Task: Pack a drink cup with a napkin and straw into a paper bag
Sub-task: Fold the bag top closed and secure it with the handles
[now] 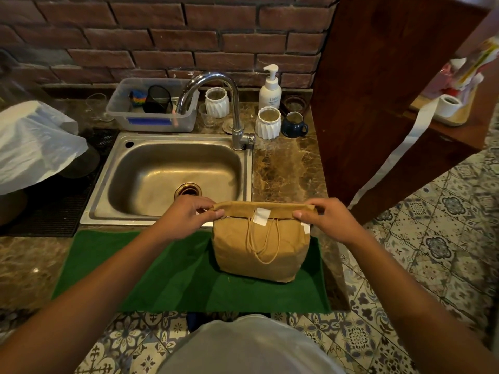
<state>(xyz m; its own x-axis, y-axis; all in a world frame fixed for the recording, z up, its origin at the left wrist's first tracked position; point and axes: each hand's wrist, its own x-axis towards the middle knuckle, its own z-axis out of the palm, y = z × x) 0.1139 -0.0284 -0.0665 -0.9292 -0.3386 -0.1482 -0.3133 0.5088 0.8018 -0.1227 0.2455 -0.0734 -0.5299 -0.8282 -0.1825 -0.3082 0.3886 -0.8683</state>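
Observation:
A brown paper bag (260,247) stands on a green mat (162,271) at the counter's front edge. Its top is folded over toward me, a white sticker (261,216) lies on the fold, and the twine handles hang down the front. My left hand (189,214) pinches the left end of the folded top. At the right end, my right hand (322,218) pinches the fold the same way. The bag's inside is hidden; no cup, napkin or straw shows.
Behind the bag is a steel sink (172,174) with a chrome tap (232,103). White ribbed cups (268,122), a blue mug (293,125), a soap pump bottle (270,89) and a plastic tub (154,105) stand at the back. A white plastic bag (35,141) lies left; a wooden panel (378,90) rises right.

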